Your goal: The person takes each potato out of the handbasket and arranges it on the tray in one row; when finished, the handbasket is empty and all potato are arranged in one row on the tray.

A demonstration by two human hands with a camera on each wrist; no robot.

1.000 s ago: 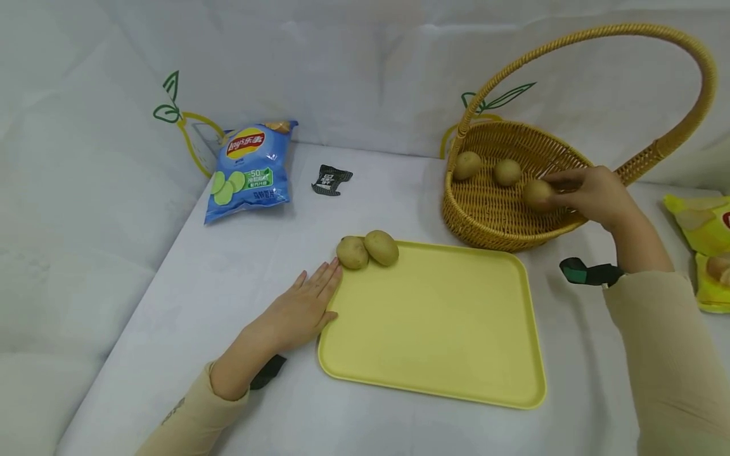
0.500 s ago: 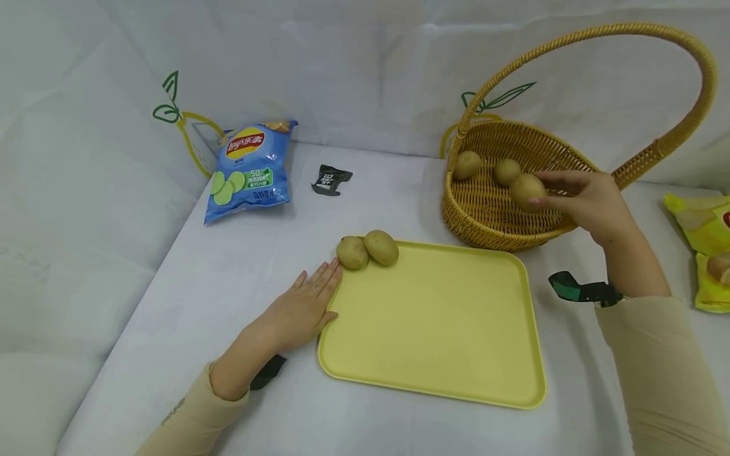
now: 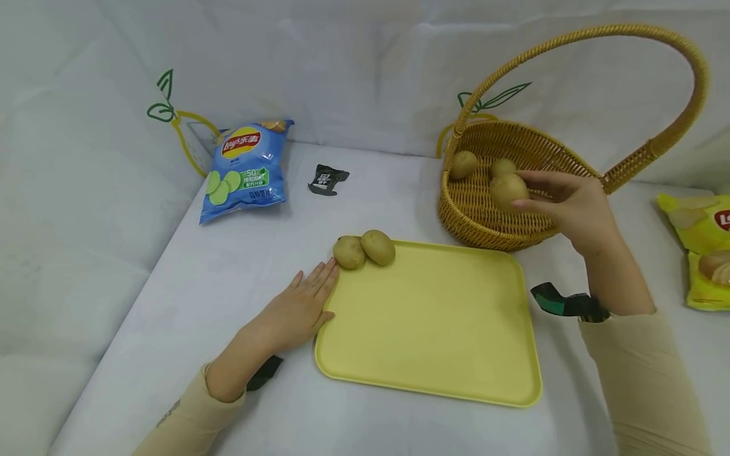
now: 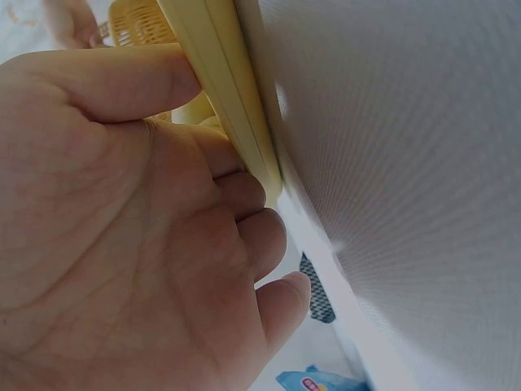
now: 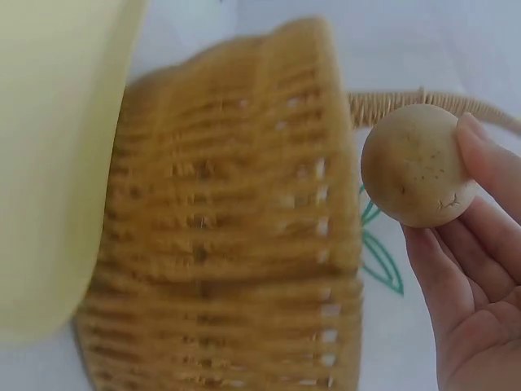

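Observation:
My right hand (image 3: pixel 582 206) pinches a potato (image 3: pixel 507 192) between thumb and fingers over the wicker basket (image 3: pixel 479 231). In the right wrist view that potato (image 5: pixel 417 165) shows above the basket's side (image 5: pixel 236 195). Two more potatoes, one (image 3: pixel 464 164) at the left and another (image 3: pixel 503 168) behind the held one, lie inside the basket. With fingers extended, my left hand (image 3: pixel 296 310) rests against the left edge of the yellow tray (image 3: pixel 433 329). Just beyond its fingertips, two touching potatoes (image 3: pixel 349 252) (image 3: pixel 378 247) sit at the tray's back left corner.
A blue chip bag (image 3: pixel 245 168) leans at the back left, with a small black packet (image 3: pixel 328 180) to its right. Yellow chip bags (image 3: pixel 704 247) lie at the far right. The basket's tall handle (image 3: pixel 698 82) arches up over its right side.
My right hand has lifted the potato and moved it left across the basket. The left hand stays at the tray's edge. The whole head view has shifted slightly.

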